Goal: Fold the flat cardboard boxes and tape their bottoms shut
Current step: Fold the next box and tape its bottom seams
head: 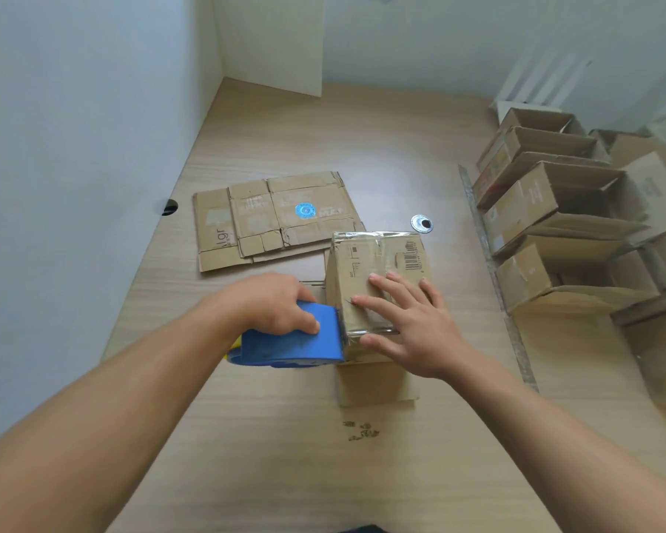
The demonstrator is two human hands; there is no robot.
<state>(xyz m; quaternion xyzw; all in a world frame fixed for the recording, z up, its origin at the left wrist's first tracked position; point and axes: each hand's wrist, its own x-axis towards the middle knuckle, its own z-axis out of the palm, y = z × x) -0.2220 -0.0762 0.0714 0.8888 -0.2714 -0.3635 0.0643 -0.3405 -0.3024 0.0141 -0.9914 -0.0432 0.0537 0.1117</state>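
Bright, even daylight; soft shadows under the hands; glare on the tape; wide-angle bending and blur toward the edges.

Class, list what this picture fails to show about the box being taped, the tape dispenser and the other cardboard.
1. Head view: the seam of the box, partly covered by the right hand.
2. Head view: how much tape remains, hidden by the blue cover of the tape dispenser and the left hand.
3. Head view: print on the flat cardboard, too blurred.
4. Head view: the stacked boxes, cut by the right edge.
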